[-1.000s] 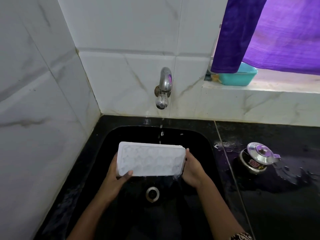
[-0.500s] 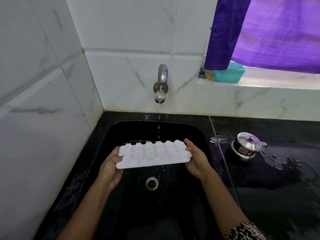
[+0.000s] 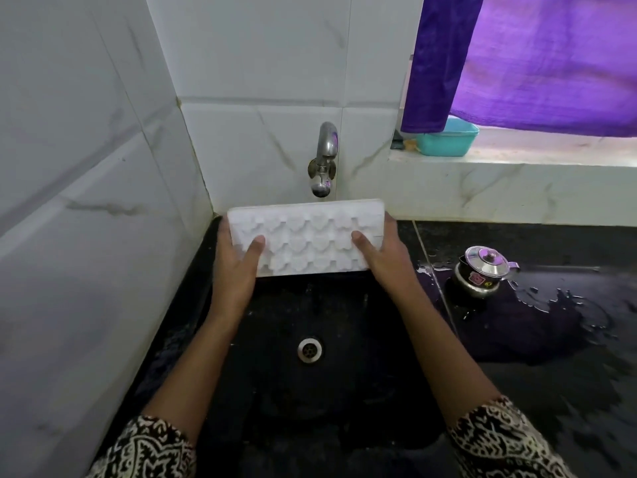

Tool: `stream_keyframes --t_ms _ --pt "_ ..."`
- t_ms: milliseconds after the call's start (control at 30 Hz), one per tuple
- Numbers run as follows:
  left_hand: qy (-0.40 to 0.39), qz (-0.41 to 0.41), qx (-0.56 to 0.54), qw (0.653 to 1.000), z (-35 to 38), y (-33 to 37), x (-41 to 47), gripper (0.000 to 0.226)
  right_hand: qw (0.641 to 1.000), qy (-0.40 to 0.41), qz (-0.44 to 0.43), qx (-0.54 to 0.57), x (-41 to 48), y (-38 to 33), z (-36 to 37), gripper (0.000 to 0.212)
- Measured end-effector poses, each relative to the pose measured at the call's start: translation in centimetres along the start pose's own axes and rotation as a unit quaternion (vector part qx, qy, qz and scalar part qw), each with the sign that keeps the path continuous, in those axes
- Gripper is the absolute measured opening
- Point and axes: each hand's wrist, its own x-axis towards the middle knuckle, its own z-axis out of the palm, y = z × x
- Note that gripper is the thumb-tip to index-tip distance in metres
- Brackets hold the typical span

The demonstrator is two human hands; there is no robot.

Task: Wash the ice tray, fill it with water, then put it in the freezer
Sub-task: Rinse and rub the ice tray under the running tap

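The left hand (image 3: 238, 267) and right hand (image 3: 382, 257) grip the ends of the white plastic ice tray (image 3: 305, 236) just under the shiny metal tap (image 3: 324, 160); it is best to tip it slowly so water reaches every cup.

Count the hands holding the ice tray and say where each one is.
2. The left hand grips the ice tray at its left end; the right hand grips its right end, both above the sink.

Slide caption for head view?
Left hand and right hand hold a white ice tray under the tap, above the black sink.
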Motion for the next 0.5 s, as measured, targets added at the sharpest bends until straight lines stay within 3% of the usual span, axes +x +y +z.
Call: stream_keyframes --t_ms 67,100,133,167,200,233,267,367,500 --pt "0.045 0.048 0.041 0.997 0.2 -1.4 -1.9 0.073 0.994 0.093 -0.052 0.002 -2.9 0.8 1.2 0.062" --pt "0.039 0.018 0.094 0.995 0.5 -3.1 -2.4 0.076 0.995 0.091 -0.017 -0.023 -3.7 2.7 2.2 0.062" --pt "-0.008 -0.048 0.161 0.986 0.4 -5.0 -2.8 0.075 0.995 0.03 0.058 -0.076 -4.5 4.6 3.2 0.059" --pt "-0.092 -0.138 0.24 0.956 0.1 -7.1 -3.2 0.069 0.971 -0.082 0.155 -0.161 -5.3 6.9 4.1 0.056" --pt "-0.18 -0.219 0.304 0.91 -0.1 -8.5 -3.7 0.06 0.926 -0.19 0.231 -0.232 -6.1 8.5 4.6 0.054" --pt "-0.23 -0.262 0.329 0.878 -0.4 -9.1 -4.0 0.051 0.893 -0.235 0.271 -0.273 -6.6 9.3 4.6 0.054" --pt "-0.234 -0.264 0.332 0.875 -0.6 -8.8 -4.2 0.046 0.889 -0.228 0.281 -0.28 -6.7 9.2 4.2 0.056" --pt "-0.142 -0.159 0.287 0.934 -0.8 -4.9 -3.6 0.053 0.928 -0.116 0.238 -0.263 -5.7 5.9 2.1 0.058" --pt "0.018 0.054 0.169 0.984 -1.2 0.7 -5.1 0.07 0.986 0.084 0.053 -0.137 -6.9 0.2 -0.2 0.065"
